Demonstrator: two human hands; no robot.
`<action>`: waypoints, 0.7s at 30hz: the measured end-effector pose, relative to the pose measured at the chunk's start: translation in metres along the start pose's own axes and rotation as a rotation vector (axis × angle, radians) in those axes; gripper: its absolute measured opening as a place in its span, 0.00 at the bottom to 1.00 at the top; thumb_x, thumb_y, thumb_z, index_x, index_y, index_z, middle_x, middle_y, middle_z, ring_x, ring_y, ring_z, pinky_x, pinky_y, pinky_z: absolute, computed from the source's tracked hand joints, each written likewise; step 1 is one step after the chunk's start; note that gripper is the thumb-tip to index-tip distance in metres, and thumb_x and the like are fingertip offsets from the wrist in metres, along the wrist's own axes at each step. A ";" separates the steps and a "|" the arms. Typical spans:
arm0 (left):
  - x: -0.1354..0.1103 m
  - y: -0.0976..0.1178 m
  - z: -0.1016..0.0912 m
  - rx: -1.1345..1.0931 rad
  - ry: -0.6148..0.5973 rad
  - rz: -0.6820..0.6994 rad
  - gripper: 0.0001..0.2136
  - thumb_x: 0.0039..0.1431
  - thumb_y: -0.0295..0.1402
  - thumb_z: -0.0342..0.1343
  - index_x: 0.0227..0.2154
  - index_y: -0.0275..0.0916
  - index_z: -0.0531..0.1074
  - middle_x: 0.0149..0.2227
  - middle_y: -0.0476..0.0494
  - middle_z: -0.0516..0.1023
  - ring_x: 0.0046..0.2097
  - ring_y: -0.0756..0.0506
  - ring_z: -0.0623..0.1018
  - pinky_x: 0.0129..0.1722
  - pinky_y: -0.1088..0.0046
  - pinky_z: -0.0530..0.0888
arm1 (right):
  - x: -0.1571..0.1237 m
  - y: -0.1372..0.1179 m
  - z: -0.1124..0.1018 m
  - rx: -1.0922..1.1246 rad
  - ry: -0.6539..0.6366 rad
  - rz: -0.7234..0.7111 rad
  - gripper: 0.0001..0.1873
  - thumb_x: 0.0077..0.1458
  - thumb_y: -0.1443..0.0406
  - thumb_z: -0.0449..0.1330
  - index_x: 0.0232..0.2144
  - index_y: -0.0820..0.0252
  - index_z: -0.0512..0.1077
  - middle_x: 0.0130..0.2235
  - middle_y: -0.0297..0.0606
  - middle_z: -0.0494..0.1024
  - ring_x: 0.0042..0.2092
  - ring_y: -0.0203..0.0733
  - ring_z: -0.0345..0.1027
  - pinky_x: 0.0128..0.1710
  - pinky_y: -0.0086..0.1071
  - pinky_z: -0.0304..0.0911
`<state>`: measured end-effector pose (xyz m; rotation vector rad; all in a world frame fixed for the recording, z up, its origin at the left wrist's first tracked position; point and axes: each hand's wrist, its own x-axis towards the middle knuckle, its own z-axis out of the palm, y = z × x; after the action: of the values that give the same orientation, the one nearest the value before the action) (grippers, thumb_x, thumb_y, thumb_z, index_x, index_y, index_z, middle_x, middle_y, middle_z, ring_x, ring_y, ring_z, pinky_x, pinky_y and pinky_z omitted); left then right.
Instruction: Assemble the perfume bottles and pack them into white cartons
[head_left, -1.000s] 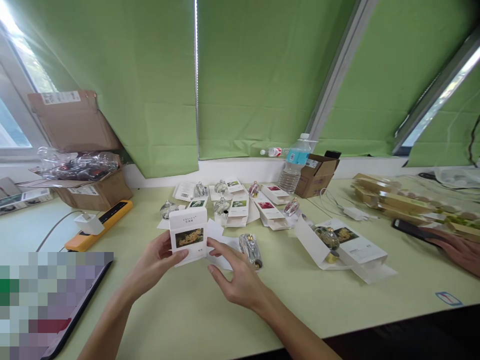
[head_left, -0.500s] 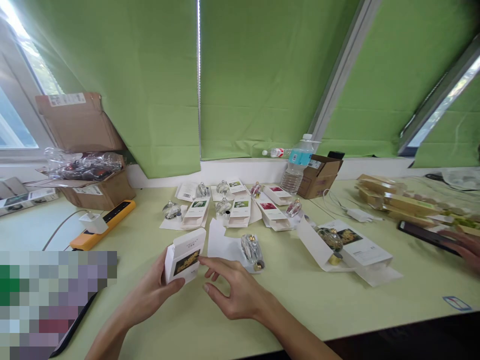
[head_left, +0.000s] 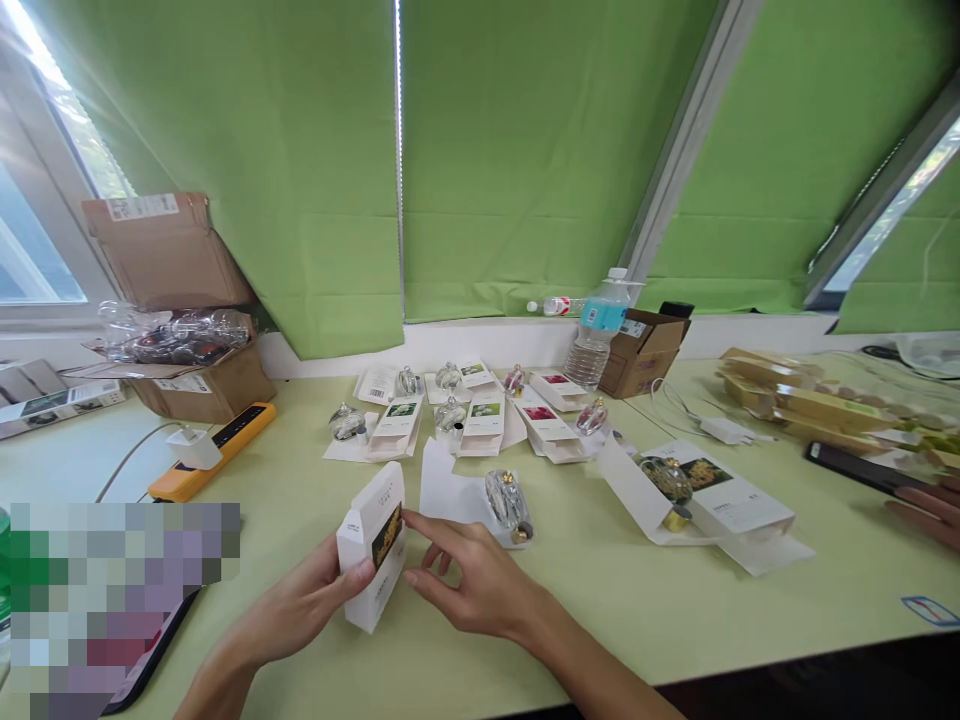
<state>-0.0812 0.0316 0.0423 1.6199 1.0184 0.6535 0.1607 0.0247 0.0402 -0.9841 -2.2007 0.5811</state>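
Grip of the left hand is closed on a small white box, thumb pressed to its near side and fingers wrapped behind, which holds it upright and turned so the printed face looks toward the right hand. That hand's grip is apart, fingers spread, with the index tip touching the printed face; it clasps nothing. The box hangs low over the near part of the bench, its bottom corner close to the surface (whether it touches, I cannot tell). Just behind the right hand a glass bottle lies on its side on a white sheet, within easy reach. Another person's hand rests at the far right edge
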 end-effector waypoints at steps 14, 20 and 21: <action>0.026 -0.013 0.025 0.069 0.331 0.163 0.40 0.42 0.49 0.65 0.54 0.42 0.50 0.46 0.40 0.69 0.45 0.38 0.73 0.42 0.63 0.72 | 0.001 -0.007 0.006 -0.161 -0.111 -0.004 0.30 0.54 0.48 0.57 0.56 0.50 0.62 0.48 0.35 0.77 0.41 0.44 0.73 0.39 0.32 0.64; 0.030 -0.015 0.029 0.157 0.368 0.211 0.49 0.34 0.62 0.59 0.58 0.44 0.52 0.51 0.37 0.70 0.50 0.33 0.72 0.45 0.57 0.72 | 0.001 -0.001 0.017 -0.298 -0.040 0.018 0.30 0.54 0.44 0.54 0.52 0.52 0.64 0.42 0.35 0.79 0.43 0.47 0.73 0.36 0.33 0.59; 0.029 -0.014 0.028 0.195 0.370 0.194 0.47 0.35 0.63 0.59 0.57 0.44 0.54 0.51 0.38 0.71 0.50 0.32 0.72 0.45 0.57 0.71 | 0.001 0.000 0.019 -0.309 -0.026 0.029 0.29 0.54 0.43 0.54 0.51 0.53 0.65 0.41 0.34 0.79 0.41 0.46 0.73 0.35 0.32 0.58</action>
<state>-0.0478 0.0440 0.0188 1.8239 1.2301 1.0393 0.1466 0.0231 0.0278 -1.1708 -2.3478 0.2702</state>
